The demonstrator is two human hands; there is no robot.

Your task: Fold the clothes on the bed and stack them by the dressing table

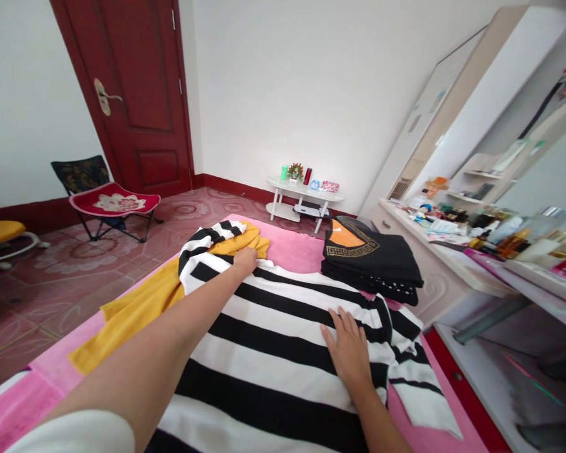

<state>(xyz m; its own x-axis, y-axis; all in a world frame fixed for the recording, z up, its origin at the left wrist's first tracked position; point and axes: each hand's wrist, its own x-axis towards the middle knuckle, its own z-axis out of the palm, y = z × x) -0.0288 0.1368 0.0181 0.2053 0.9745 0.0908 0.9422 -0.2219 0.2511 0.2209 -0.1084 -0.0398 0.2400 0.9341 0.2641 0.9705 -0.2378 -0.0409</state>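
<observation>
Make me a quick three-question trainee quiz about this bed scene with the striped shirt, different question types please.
1. True or false: the right hand lies flat, palm down, on the striped shirt.
2. Multiple choice: the left hand rests at the striped shirt's far edge beside which item? A) yellow garment B) a blue towel C) a grey pillow
3. Fill in: the folded black clothes sit on the ____ bed cover.

Key: 1 true; 2 A; 3 pink.
</observation>
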